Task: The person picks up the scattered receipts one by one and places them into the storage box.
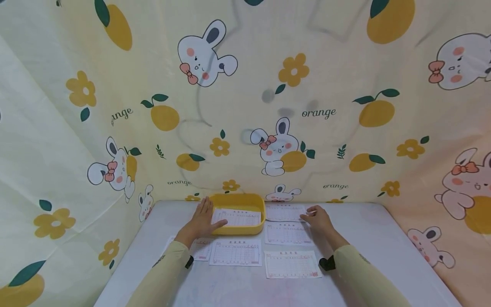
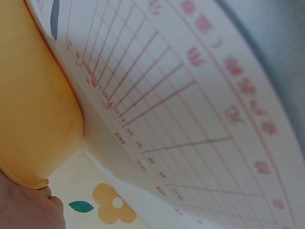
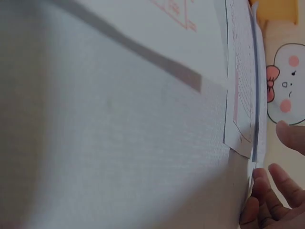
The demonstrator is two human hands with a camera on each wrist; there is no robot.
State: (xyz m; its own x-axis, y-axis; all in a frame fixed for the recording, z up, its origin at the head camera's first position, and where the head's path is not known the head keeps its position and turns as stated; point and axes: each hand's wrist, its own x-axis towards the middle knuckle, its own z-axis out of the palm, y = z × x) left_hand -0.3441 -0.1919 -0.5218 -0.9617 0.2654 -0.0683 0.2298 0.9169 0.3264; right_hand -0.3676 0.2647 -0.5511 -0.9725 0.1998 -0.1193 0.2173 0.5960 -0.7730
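Note:
My left hand [image 1: 201, 221] lies at the left end of a yellow plastic tray [image 1: 251, 230], its fingers extended along the side and its thumb reaching over the front rim. A printed form slip [image 1: 238, 217] lies inside the tray. At the tray's right, my right hand [image 1: 319, 219] is by the right end of the rearmost loose slip [image 1: 285, 213]. In the right wrist view, the thumb [image 3: 289, 136] stands apart from the loosely bent fingers [image 3: 267, 195], which are low beside that slip's end. Whether they touch the paper is unclear.
In front lie more slips: one behind the right-hand front slip [image 1: 287, 233], a right front slip [image 1: 293, 265], a middle slip [image 1: 235, 252] and one partly under my left forearm [image 1: 201, 249]. A patterned curtain [image 1: 245, 106] encloses the white table [image 1: 230, 290].

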